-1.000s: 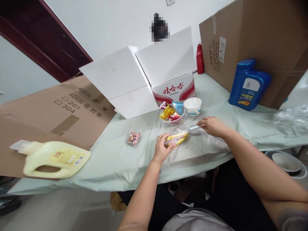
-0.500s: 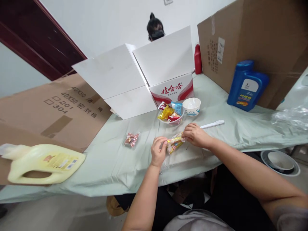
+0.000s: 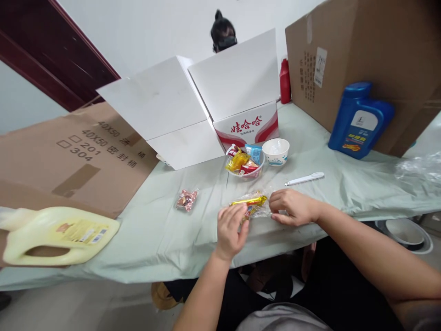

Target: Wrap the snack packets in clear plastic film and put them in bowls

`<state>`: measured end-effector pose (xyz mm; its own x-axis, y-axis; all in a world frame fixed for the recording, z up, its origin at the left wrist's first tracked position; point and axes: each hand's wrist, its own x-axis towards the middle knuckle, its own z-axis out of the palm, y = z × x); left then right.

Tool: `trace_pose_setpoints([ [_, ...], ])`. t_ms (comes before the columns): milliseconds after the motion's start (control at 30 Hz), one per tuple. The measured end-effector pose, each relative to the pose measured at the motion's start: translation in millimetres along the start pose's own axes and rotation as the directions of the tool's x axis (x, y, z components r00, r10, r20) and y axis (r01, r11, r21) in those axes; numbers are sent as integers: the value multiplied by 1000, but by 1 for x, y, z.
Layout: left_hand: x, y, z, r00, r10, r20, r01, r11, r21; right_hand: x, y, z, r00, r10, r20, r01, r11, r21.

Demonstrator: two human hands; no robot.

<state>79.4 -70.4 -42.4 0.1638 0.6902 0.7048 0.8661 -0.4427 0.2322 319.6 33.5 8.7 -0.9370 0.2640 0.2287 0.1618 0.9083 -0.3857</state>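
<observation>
A clear snack packet with a yellow strip [image 3: 251,203] lies on the pale green table cloth [image 3: 165,230] near the front edge. My left hand [image 3: 230,230] pinches its left end with curled fingers. My right hand [image 3: 292,207] grips its right end, fingers closed on the clear wrapper. A white pen-like tool [image 3: 304,179] lies loose on the cloth just beyond my right hand. A small pink snack packet [image 3: 186,199] rests to the left of my hands.
A clear bowl of wrapped snacks [image 3: 245,164] and a white cup [image 3: 275,151] stand before an open white carton [image 3: 213,110]. A blue jug [image 3: 360,120] and brown box [image 3: 365,55] are right, a yellow jug [image 3: 55,234] left. A person's head shows behind the carton.
My right hand let go of the white tool, left it on the cloth and took hold of the packet's right end. Both hands drew the packet nearer the front edge.
</observation>
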Motion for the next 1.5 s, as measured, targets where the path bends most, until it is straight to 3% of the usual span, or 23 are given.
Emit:
trace_pose_setpoints([
  [100,-7,17,-1,982,75,173,-98,987,127,5,-1,8,977,207,55,-199,971,-129],
  [233,-27,15,-5,975,56,213,-88,986,144,11,5,18,869,494,7,-473,835,-282],
  [367,-39,21,-26,986,-4,165,-17,992,125,15,7,19,789,613,-24,-589,745,-314],
  [433,-36,29,-35,997,25,73,-31,997,73,17,5,19,799,592,-110,-595,750,-288],
  [500,-25,36,-36,998,55,18,-55,998,5,20,3,20,857,476,-196,-513,820,-252],
  [600,1,34,-19,996,53,66,-50,998,-44,27,7,32,947,234,-222,-275,945,-178],
  [667,20,24,1,988,4,154,-6,1000,14,31,17,45,963,159,-219,-186,977,-108],
  [733,36,13,20,946,-121,302,83,987,139,34,30,58,960,169,-224,-182,983,-40],
  [867,54,-1,31,772,-399,494,249,906,343,37,48,72,935,280,-216,-273,960,60],
  [1033,56,-15,-2,598,-464,654,280,885,372,36,43,69,937,337,-93,-336,941,25],
  [1133,61,-35,-26,548,-522,653,325,853,409,36,37,66,937,344,-61,-345,938,-16],
  [1200,72,-51,-38,584,-533,613,384,846,370,36,35,65,938,343,-58,-345,938,-34],
  [1233,81,-57,-42,637,-525,565,432,849,304,37,35,64,939,340,-56,-342,939,-39],
  [1300,103,-65,-44,789,-480,384,515,857,13,38,35,64,941,336,-52,-338,940,-44],
  [1333,117,-65,-40,854,-445,272,499,848,-178,38,36,65,941,336,-49,-338,940,-45],
  [1400,146,-60,-25,928,-365,71,352,803,-482,39,37,65,941,336,-47,-338,940,-47],
  [1500,186,-42,15,954,-282,-96,176,794,-582,38,39,67,944,324,-59,-326,945,-37],
])
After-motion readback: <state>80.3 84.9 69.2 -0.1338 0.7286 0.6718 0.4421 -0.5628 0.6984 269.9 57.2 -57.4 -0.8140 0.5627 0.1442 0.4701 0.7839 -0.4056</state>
